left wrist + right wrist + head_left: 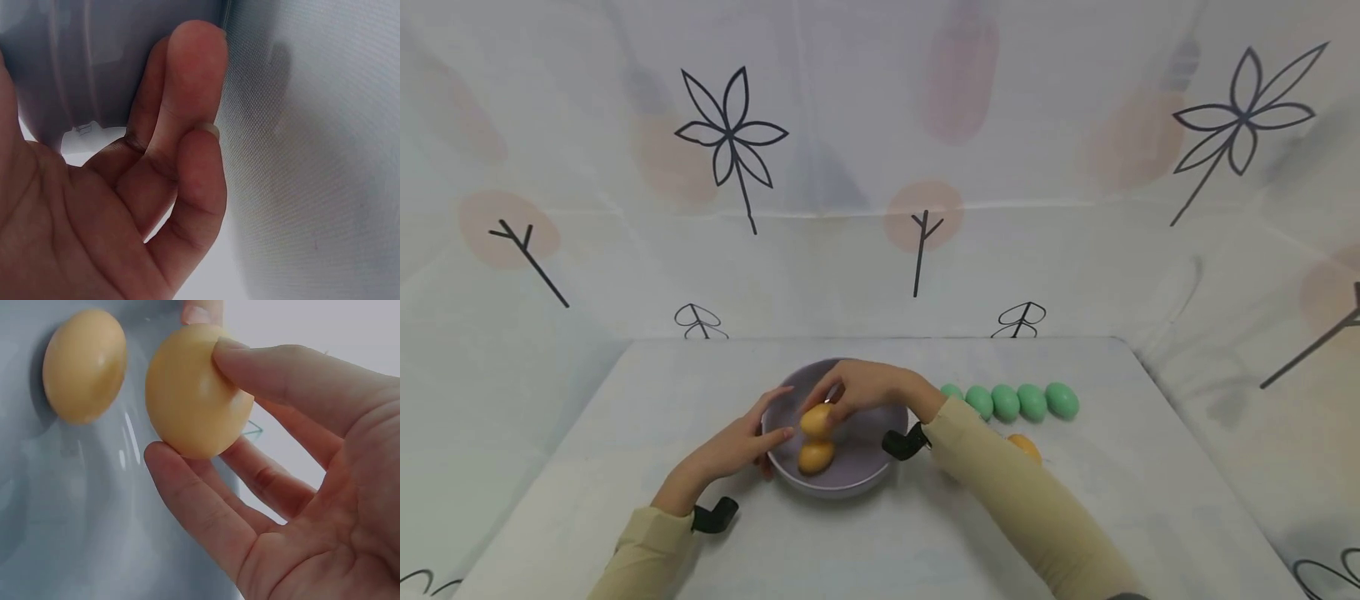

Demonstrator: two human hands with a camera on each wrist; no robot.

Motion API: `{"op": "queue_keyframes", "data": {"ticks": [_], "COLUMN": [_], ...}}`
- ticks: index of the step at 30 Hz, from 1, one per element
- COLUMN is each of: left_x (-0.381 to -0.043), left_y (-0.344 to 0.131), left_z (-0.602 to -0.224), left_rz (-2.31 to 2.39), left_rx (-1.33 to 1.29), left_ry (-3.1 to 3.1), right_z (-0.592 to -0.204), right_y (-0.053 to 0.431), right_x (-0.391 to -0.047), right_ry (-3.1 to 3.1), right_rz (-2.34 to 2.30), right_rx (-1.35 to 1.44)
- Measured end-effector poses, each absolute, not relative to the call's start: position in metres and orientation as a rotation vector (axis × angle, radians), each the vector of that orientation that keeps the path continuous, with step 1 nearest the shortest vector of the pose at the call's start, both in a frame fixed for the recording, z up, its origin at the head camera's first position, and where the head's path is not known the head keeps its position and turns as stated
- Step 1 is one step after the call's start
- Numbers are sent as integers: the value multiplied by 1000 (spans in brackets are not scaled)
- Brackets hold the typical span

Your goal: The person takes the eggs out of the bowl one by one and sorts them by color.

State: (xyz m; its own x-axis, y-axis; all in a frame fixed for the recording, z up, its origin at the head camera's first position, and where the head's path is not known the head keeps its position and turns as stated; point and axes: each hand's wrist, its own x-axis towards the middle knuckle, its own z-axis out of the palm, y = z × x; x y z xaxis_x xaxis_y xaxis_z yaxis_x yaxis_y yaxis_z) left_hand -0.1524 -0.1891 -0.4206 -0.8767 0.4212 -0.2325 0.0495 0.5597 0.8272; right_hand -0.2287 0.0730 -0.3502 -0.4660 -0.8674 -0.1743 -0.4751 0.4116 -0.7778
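A greyish-purple bowl (868, 482) stands on the white-covered table. My left hand (735, 446) grips its left side, thumb over the rim and other fingers against the outer wall; the left wrist view shows these curled fingers (194, 75) beside the bowl's wall (125, 37). Over the bowl, my right hand (868, 387) pinches an orange-yellow egg (194, 394) between thumb and fingers. Another orange-yellow egg (816, 457) lies inside the bowl, near its left wall, and appears beside the held one in the right wrist view.
Several green eggs (1032, 403) lie in a row to the right of the bowl, the leftmost partly behind my right wrist. One more orange egg (1024, 447) sits in front of that row, partly covered by my sleeve. Patterned cloth (850, 275) hangs behind the table.
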Motion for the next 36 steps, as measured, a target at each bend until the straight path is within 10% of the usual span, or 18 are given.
{"op": "queue_keyframes", "data": {"ticks": [36], "left_x": [-155], "left_y": [-191], "left_z": [-425], "left_rz": [1246], "left_rx": [376], "left_ry": [2404], "right_z": [-358], "right_y": [307], "right_x": [-162], "right_ry": [2450], "right_rz": [-1365], "right_rx": [-557]}}
